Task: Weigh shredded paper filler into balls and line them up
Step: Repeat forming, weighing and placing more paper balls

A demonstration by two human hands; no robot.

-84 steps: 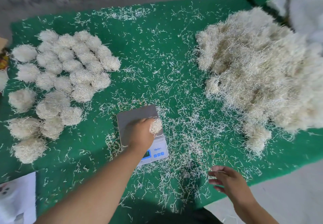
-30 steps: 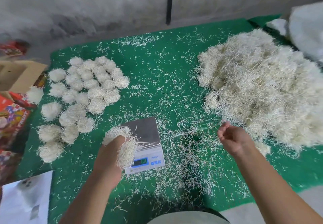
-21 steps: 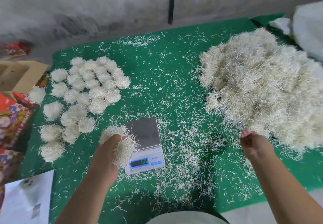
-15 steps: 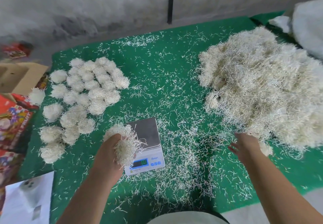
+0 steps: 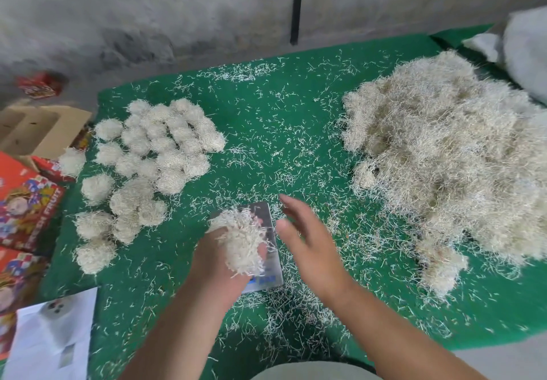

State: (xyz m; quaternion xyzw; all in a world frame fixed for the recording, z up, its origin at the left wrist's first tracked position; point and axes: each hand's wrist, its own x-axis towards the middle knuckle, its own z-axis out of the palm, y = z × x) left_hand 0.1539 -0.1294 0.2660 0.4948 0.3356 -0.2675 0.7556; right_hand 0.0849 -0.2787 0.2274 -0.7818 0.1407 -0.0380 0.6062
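My left hand (image 5: 219, 264) grips a clump of pale shredded paper filler (image 5: 241, 242) just above the small digital scale (image 5: 268, 222), hiding most of its plate and display. My right hand (image 5: 307, 240) hovers right beside the clump with fingers spread and straight, holding nothing. Several finished paper balls (image 5: 154, 154) lie in rows at the left of the green mat (image 5: 275, 130). A big loose heap of shredded paper (image 5: 450, 166) covers the mat's right side.
Loose shreds litter the mat around the scale. A cardboard box (image 5: 38, 130) and colourful cartons (image 5: 23, 210) stand off the mat's left edge, a white sheet (image 5: 50, 335) at lower left. A white bag (image 5: 527, 53) sits at far right; a grey wall runs behind.
My right hand has left the edge of the big heap and swung left to the clump. My left hand has kept hold of the clump and shifted right over the scale.
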